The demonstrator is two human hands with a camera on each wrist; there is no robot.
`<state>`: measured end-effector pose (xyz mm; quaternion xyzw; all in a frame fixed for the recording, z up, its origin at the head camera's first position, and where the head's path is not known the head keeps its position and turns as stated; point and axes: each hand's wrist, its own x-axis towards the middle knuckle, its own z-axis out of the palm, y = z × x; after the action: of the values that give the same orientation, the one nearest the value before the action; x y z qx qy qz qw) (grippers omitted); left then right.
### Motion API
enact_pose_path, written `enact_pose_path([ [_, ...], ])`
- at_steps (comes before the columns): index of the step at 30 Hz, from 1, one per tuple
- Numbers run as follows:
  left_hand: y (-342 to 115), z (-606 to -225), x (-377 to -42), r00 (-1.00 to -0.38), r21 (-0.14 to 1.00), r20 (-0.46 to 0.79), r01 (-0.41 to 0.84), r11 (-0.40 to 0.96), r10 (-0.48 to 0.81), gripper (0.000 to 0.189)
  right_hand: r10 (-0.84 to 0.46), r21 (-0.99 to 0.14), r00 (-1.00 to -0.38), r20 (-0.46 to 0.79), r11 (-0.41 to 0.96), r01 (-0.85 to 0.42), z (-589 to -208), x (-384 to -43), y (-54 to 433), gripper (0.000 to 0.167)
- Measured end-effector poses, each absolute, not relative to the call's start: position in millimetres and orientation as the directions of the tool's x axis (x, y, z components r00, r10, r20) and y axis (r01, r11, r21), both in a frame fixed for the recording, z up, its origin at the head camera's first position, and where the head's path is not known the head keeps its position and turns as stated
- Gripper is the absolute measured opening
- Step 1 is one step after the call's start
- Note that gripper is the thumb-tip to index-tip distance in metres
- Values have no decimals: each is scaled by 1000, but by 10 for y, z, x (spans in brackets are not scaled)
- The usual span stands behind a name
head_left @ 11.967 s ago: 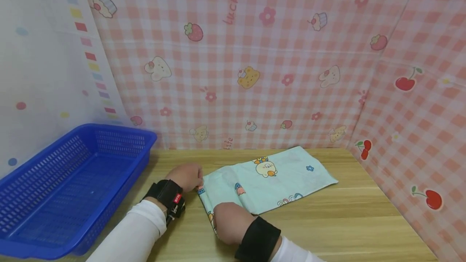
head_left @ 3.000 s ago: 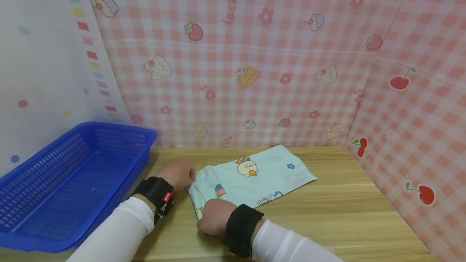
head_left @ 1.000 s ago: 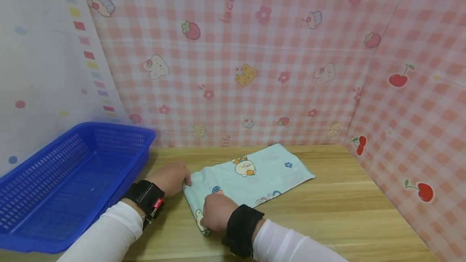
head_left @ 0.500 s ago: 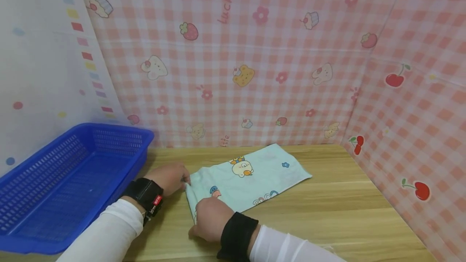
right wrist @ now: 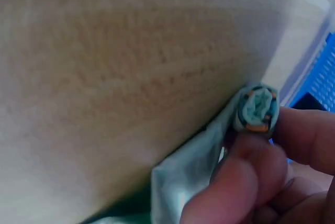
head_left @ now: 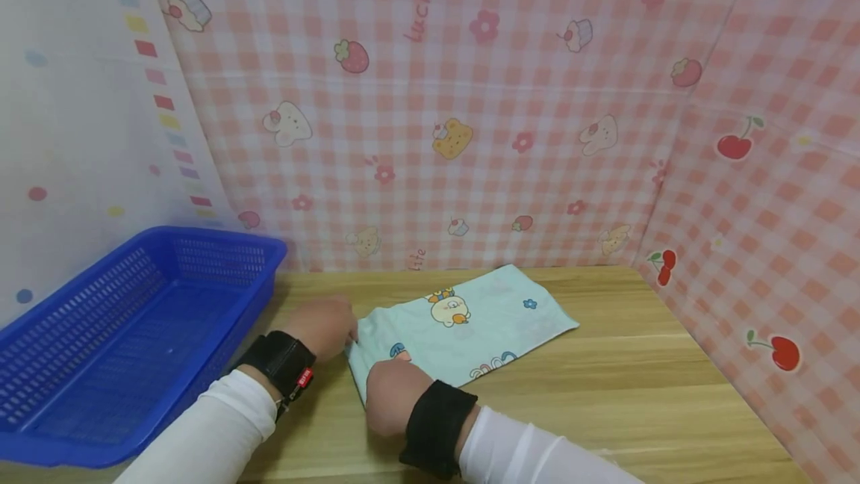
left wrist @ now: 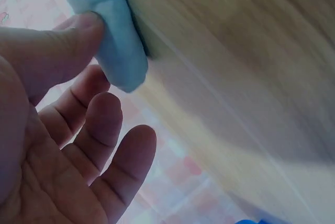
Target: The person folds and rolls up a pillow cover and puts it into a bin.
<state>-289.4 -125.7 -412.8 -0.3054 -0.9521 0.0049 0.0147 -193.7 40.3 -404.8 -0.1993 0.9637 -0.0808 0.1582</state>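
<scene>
A mint-green cloth (head_left: 497, 320) with cartoon prints lies flat on the wooden table, its left end wound into a narrow roll. My left hand (head_left: 325, 327) is at the far end of that roll; in the left wrist view its thumb (left wrist: 86, 30) and index finger pinch the rolled end (left wrist: 123, 62), while the other fingers are loosely bent. At the near end, my right hand (head_left: 396, 398) pinches the roll and covers part of it. The right wrist view shows the coiled end (right wrist: 257, 109) between thumb and fingers, with a flatter stretch of cloth (right wrist: 188, 177) trailing off.
A blue perforated plastic basket (head_left: 168, 349) stands on the table (head_left: 638, 394) to the left, close to my left forearm. Patterned fabric sheets (head_left: 531, 95) hang behind the table and along its sides.
Compared with twelve seconds ago, the cloth and both hands are farther left, and the loose fold near the tulip print has flattened. During the last second my hands shift slightly along the roll.
</scene>
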Motion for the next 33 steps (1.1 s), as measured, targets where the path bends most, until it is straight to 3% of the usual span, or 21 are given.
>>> enact_pose_path([
  [4,-1210,-4126,-2904,-837,26,30,547,837,546,10,-416,-310,-866,-277,892,-329,-4085,-2012,499,39],
  [10,-1205,-4128,-2891,-841,151,52,539,829,538,22,-411,-456,-832,-372,862,-221,-4087,-2081,605,44],
  [16,-1263,-4136,-2851,-817,153,26,573,805,576,27,-417,-574,-812,-407,809,-128,-4076,-2090,641,44],
  [26,-1268,-4123,-2785,-754,74,80,657,750,652,18,-378,-422,-861,-340,880,-219,-4088,-2049,559,34],
  [33,-1246,-4143,-2769,-765,77,64,644,761,641,16,-395,-343,-860,-324,896,-282,-4080,-2054,566,32],
])
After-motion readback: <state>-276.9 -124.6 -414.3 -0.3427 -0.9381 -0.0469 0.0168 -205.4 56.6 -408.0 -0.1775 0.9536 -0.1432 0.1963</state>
